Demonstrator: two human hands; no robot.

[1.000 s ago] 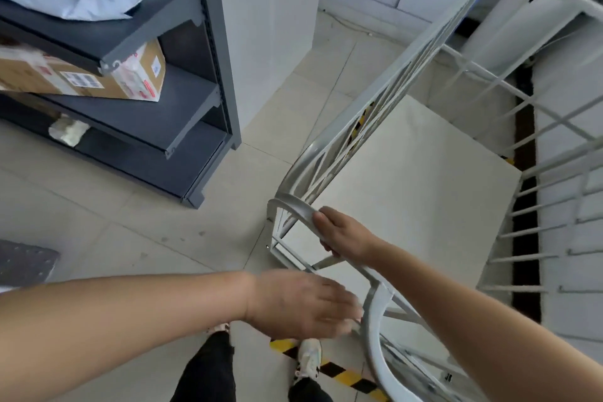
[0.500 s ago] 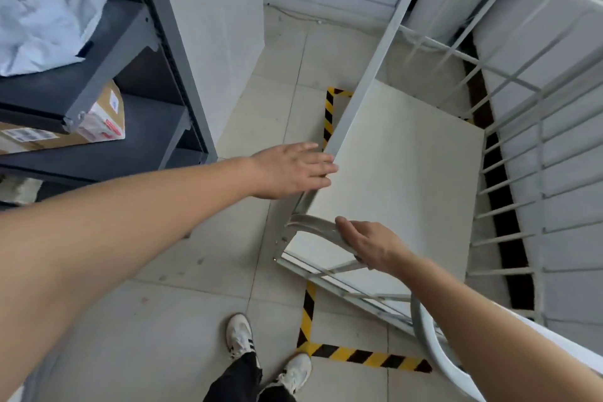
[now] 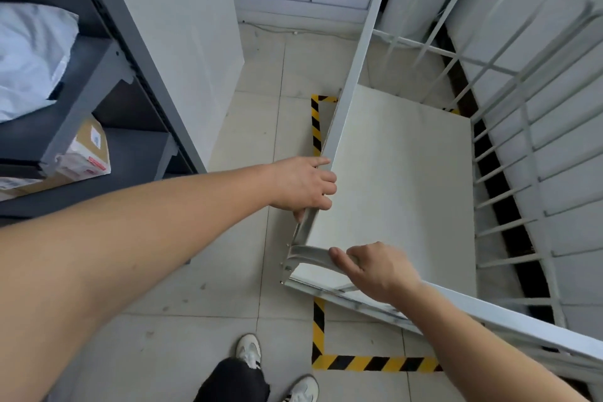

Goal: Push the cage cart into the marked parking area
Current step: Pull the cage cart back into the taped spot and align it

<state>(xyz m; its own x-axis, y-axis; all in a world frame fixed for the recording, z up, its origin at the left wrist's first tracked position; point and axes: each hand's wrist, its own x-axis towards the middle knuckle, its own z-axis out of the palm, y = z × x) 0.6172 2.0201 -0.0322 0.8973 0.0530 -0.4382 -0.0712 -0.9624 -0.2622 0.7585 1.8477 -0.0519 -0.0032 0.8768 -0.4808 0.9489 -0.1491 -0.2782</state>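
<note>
The white metal cage cart [image 3: 355, 52] stands in front of me, with barred sides and a pale flat floor panel [image 3: 398, 179]. My left hand [image 3: 305, 184] grips the top rail of its left side wall. My right hand [image 3: 375, 269] holds the curved near rail at the cart's front corner. Yellow-and-black floor tape [image 3: 375, 363] marks the parking area; one strip runs along the cart's left side, another lies near my feet. Most of the cart sits inside the tape lines, with the near corner over the left strip.
A dark grey shelf unit [image 3: 130, 101] stands at the left with a cardboard box [image 3: 88, 153] and a white bag [image 3: 29, 59]. A white wall panel [image 3: 182, 26] is beside it. My shoes [image 3: 249, 351] are on the tiled floor just before the tape.
My left hand went from reaching at the near rail to gripping the cart's left top rail. The cart has swung and now stands lined up along the taped strip.
</note>
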